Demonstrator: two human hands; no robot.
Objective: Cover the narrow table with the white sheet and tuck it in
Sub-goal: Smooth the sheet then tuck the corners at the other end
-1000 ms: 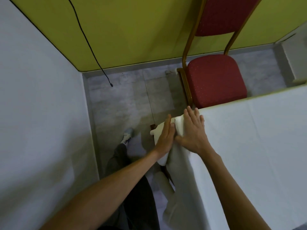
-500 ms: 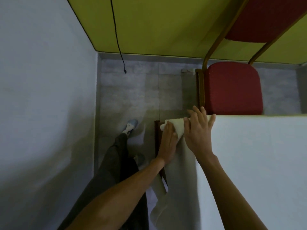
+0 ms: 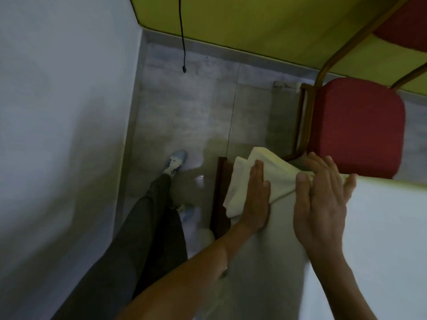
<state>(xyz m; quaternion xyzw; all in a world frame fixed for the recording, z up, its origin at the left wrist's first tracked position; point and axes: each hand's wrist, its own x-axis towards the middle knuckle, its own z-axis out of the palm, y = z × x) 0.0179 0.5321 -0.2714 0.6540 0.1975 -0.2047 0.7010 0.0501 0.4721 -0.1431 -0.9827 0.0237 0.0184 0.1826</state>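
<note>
White sheet (image 3: 381,227) lies over the top of the narrow table (image 3: 218,195) and hangs down its end; a loose corner flap (image 3: 242,174) bunches out past the far corner; only a strip of dark wood shows beside it. Left hand (image 3: 256,199) flat, fingers straight, pressing the hanging cloth against the end face at the flap's base; right hand (image 3: 321,204) on the top corner, thumb pinching a gather against the forefinger. Hands apart; flap lies leftward of both, left hand nearer. Judgement: the tuck goes down and under here. Table's length runs rightward, cut off; underside hidden; red chair (image 3: 355,128) just behind.
</note>
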